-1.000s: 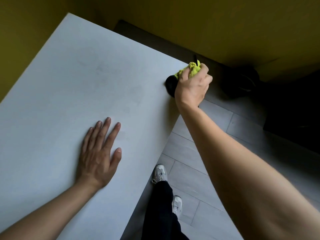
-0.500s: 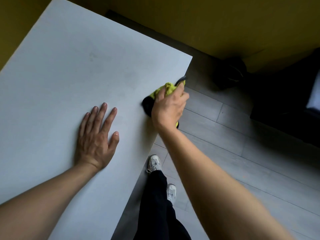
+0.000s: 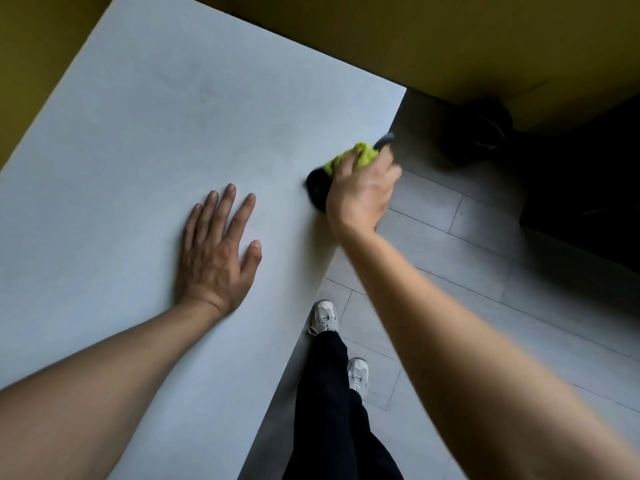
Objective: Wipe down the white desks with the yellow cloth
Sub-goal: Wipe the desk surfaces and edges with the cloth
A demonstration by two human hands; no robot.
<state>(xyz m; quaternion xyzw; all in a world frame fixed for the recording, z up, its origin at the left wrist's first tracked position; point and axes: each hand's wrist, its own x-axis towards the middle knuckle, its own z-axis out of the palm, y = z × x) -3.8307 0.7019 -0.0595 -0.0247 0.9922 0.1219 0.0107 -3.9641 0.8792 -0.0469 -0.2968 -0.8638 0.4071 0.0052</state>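
I see desk [image 3: 145, 140] white, faintly grey-smudged toward far side. Cloth [image 3: 360, 155] bright yellow-green, with black part [image 3: 317, 188] at its left. Walls [image 3: 415, 39] mustard yellow. Floor [image 3: 485, 271] pale grey planks, thin dark seams. Trousers [image 3: 329, 410] black. Shoes [image 3: 323, 317] white. Dark round object [image 3: 485, 129] far right, black.

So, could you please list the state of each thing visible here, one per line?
Left hand: open, flat on the desk.
Right hand: grips the cloth at the desk's right edge.
Crumpled yellow cloth: bunched, partly black, pressed on the desk edge.
White rectangular desk: faintly smudged.
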